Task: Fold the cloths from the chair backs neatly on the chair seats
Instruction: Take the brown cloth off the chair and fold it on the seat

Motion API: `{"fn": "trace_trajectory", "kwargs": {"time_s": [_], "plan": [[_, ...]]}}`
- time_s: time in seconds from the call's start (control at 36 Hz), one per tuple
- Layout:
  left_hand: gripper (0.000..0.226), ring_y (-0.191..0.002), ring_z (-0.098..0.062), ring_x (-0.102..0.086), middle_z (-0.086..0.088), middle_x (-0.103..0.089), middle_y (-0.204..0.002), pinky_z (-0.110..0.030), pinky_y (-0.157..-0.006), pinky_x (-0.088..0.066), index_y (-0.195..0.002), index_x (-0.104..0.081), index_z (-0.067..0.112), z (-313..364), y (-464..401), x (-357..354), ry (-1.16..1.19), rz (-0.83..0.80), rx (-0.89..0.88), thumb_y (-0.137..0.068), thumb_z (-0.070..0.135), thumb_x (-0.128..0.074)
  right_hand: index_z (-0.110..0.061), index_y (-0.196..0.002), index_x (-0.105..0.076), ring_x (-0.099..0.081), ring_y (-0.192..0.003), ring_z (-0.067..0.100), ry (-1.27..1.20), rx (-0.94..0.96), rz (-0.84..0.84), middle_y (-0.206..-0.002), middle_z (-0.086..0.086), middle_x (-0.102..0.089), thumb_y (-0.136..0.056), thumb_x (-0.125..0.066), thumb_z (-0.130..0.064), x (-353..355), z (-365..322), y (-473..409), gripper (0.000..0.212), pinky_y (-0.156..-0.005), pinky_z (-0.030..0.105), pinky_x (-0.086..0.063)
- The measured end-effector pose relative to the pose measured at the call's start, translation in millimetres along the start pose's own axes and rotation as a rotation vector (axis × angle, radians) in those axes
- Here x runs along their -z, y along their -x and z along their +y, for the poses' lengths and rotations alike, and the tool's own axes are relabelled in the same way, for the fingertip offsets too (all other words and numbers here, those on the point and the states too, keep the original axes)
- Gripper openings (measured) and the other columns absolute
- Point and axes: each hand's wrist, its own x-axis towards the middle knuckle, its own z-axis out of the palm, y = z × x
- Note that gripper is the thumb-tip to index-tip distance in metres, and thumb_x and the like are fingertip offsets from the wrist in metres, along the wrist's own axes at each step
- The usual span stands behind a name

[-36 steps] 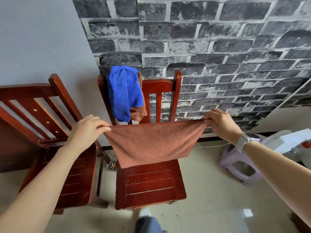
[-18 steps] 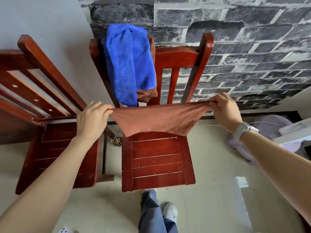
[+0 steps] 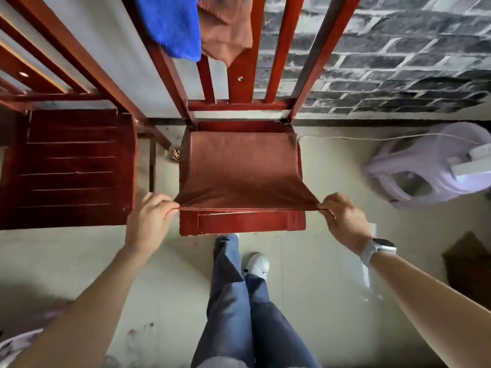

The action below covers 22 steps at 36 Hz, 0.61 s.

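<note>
Two chairs stand side by side; we work at the right chair (image 3: 243, 221). Our left hand (image 3: 148, 216) pinches one near corner of the brown cloth (image 3: 241, 168), our right hand (image 3: 342, 219) the other, keeping it taut and flat on the seat, probably for a clean fold. Another blue cloth (image 3: 172, 25) hangs on the back.

Your left hand (image 3: 147, 217) and right hand (image 3: 345, 221) reach forward and down, arms spread apart. Each hand's fingers curl in a pinch, knuckles up.

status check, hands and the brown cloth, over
Left hand and right hand each pinch a near corner. Brown cloth spread on chair seat. Blue cloth on the chair back.
</note>
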Motion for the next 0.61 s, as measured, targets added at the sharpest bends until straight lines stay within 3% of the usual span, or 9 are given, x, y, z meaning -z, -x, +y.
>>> {"fn": "trace_trajectory", "kwargs": {"time_s": [0.11,0.19,0.36,0.5,0.61], "plan": [[0.012,-0.077,-0.030,-0.061,-0.003,-0.068,-0.081,-0.035,-0.056,-0.051,-0.074,-0.074,0.009,-0.4,32.7,-46.9,-0.005,-0.175,0.043,-0.065,0.003,-0.079,-0.008,-0.087,-0.071,-0.058,-0.094,0.032,0.022,-0.132,-0.212,-0.091,0.010,-0.063,-0.082,-0.063,-0.006,-46.8,21.8,28.8,0.010,-0.066,0.039,-0.050],[0.009,-0.084,-0.030,-0.060,-0.005,-0.070,-0.084,-0.036,-0.063,-0.051,-0.074,-0.074,0.008,-3.9,52.0,-73.4,0.019,-0.321,0.116,-0.067,0.003,-0.077,-0.008,-0.088,-0.072,-0.056,-0.098,0.033,0.036,-0.169,-0.322,-0.096,0.012,-0.063,-0.083,-0.062,-0.005,-71.9,31.7,43.6,0.012,-0.074,0.039,-0.050],[0.014,-0.104,-0.025,-0.054,-0.004,-0.068,-0.104,-0.038,-0.079,-0.046,-0.094,-0.072,0.011,-10.1,72.0,-94.4,0.052,-0.552,0.235,-0.083,0.013,-0.064,-0.019,-0.103,-0.070,-0.050,-0.112,0.021,0.091,-0.245,-0.550,-0.113,0.002,-0.059,-0.089,-0.055,-0.017,-90.0,37.3,57.1,0.020,-0.091,0.032,-0.043],[0.015,-0.091,-0.021,-0.059,-0.006,-0.069,-0.096,-0.029,-0.079,-0.043,-0.095,-0.070,0.008,-12.7,45.7,-86.6,0.235,-0.526,0.343,-0.083,0.011,-0.062,-0.008,-0.104,-0.066,-0.055,-0.106,0.027,-0.013,-0.380,-0.455,-0.112,0.007,-0.062,-0.088,-0.052,-0.009,-85.5,31.7,38.6,0.022,-0.088,0.031,-0.042],[0.009,-0.083,-0.014,-0.056,0.000,-0.063,-0.088,-0.020,-0.070,-0.041,-0.094,-0.064,0.014,-8.2,0.0,-75.1,0.554,-0.453,0.589,-0.086,0.014,-0.060,0.002,-0.096,-0.064,-0.053,-0.085,0.024,-0.218,-0.534,-0.318,-0.093,0.009,-0.061,-0.085,-0.052,-0.002,-71.0,18.8,-1.2,0.017,-0.066,0.019,-0.031]]}}
